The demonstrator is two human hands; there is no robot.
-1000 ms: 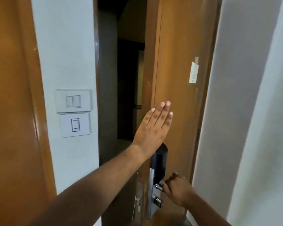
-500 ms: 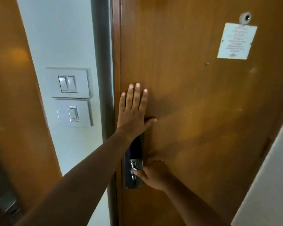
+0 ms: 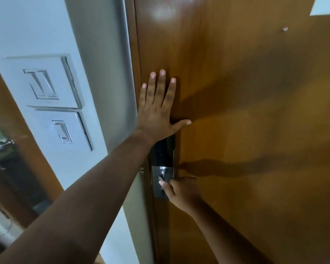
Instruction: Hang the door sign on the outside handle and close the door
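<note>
Our left hand (image 3: 156,113): fingers (image 3: 160,88) spread and flat, palm pressed against the wooden door (image 3: 246,121) near its latch edge, just above the lock plate (image 3: 163,164). Our right hand (image 3: 181,191): fingers curled around the inside handle, which the hand hides; thumb lying on the plate's metal lower part. Door: against its frame (image 3: 131,54), no gap showing. Door sign and outside handle: not in view. Left wall: two white switch plates (image 3: 51,82), stacked. Paper notice (image 3: 326,4): on the door, upper right corner.
</note>
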